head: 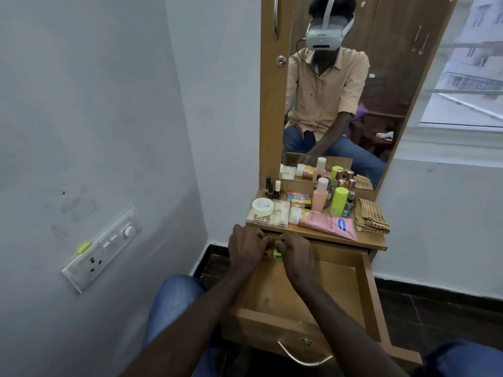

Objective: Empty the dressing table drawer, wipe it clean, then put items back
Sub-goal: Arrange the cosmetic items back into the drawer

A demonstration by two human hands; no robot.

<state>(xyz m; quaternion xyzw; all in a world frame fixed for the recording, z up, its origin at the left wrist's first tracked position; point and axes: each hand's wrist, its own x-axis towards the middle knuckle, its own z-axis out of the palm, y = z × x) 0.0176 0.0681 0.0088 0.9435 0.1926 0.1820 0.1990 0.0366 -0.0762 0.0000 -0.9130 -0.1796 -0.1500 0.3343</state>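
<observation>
The drawer (307, 289) of the dressing table is pulled well out, with its metal handle (304, 355) nearest the person and most of its wooden floor bare. Both hands reach to the back of it, just under the front edge of the tabletop (374, 242). The left hand (246, 248) and the right hand (295, 253) sit close together, knuckles up. Their fingers are curled tightly down round a cluster of small items (275, 253), of which only a green piece and a yellowish piece show in the gap between the hands. Which piece each hand has hold of cannot be told, as the fingers hide the rest. The other things stand on the tabletop. A round white jar (262, 206) rests on a clear box (280, 214) at the left, with dark nail polish bottles (272, 190) behind them. A pink tube (326, 224) lies flat near the front edge. A pink bottle (320, 197) and a green bottle (339, 202) stand upright behind the tube. A folded checked cloth (371, 216) lies at the right end of the top. Behind all this the mirror (381, 77) shows the seated person in a headset. A switch panel (103, 248) is on the wall to the left.
</observation>
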